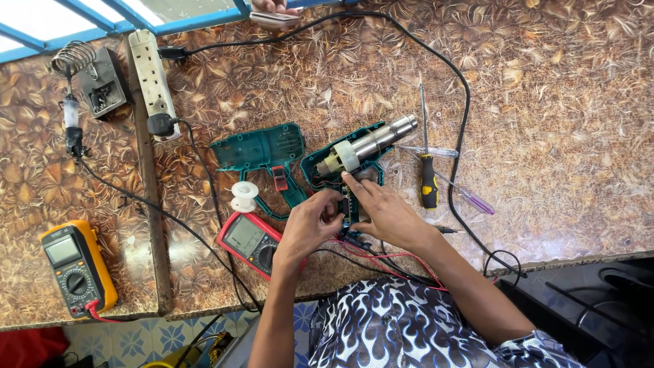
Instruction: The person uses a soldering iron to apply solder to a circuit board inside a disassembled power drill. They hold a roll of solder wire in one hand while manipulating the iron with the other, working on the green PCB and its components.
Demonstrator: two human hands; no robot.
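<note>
- Drill half-shell (344,178), teal, opened, motor and metal chuck exposed; near worktop's front edge, centre.
- Left hand (310,225) curled, fingertips pinched on wiring at shell's grip end.
- Right hand (381,211) laid flat over shell, index finger stretched toward white gear housing, fingers together.
- Seemingly mid-way through fiddling with internal contacts; next move likely calls for fine, steady fingertip work.
- Other shell half (262,151) just left; red multimeter (248,240) beside left wrist.
- Screwdrivers (428,178) right of drill.
- Yellow multimeter (76,267) at front-left edge.
</note>
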